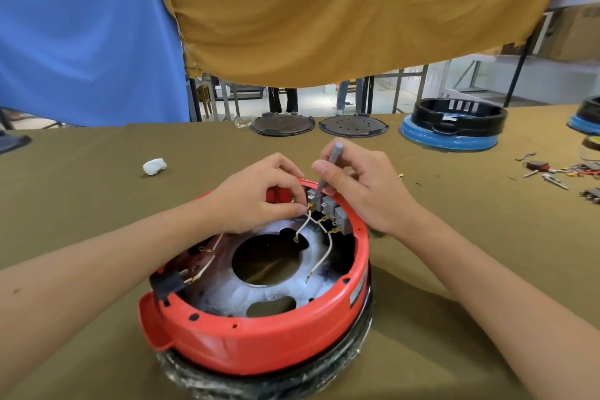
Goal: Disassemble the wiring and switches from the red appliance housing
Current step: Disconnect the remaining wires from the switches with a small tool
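Hands, two, screwdriver (328,169), one, red housing (259,334), one.

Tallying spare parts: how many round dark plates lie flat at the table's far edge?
2. One round dark plate lies left, the other, with small holes, right beside it. More may be hidden out of frame.
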`<state>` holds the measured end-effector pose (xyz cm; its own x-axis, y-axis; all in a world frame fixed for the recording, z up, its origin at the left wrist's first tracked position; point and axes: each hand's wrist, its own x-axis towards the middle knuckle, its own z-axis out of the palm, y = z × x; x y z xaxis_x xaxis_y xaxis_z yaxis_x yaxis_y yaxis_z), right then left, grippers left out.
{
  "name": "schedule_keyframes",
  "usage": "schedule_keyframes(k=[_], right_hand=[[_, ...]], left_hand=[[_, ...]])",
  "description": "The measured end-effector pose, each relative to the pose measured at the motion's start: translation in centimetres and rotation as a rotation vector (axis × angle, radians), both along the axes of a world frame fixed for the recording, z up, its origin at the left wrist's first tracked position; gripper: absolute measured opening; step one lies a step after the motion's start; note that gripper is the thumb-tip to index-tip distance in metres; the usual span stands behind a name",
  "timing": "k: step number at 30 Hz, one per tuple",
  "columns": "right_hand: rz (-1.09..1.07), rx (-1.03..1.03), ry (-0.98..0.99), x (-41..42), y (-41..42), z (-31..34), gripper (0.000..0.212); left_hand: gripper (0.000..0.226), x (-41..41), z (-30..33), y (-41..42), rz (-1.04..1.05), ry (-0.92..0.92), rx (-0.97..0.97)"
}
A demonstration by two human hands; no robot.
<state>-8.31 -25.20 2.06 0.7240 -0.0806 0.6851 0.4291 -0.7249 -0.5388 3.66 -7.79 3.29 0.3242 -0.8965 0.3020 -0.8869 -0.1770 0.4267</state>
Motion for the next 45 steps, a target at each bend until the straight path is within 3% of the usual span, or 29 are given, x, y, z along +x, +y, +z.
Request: schedule_keyframes(k=[23, 38, 45], right_hand=[[-0.022, -0.182, -0.003, -0.1, -0.1, 0.4, 0.031], [-0.080, 0.156, 0.018, 0.1, 0.9, 0.4, 0.023], [-0.053, -0.100, -0.012, -0.4, 0.6, 0.5, 0.026]], left_hand=[[0.008, 1.1, 0.7, -0.5, -0.036, -0.054, 0.013], [0.016, 1.2, 0.4, -0.5, -0.053, -0.013, -0.042], [0.011, 0.9, 0.6, -0.5, -0.063, 0.021, -0.011]])
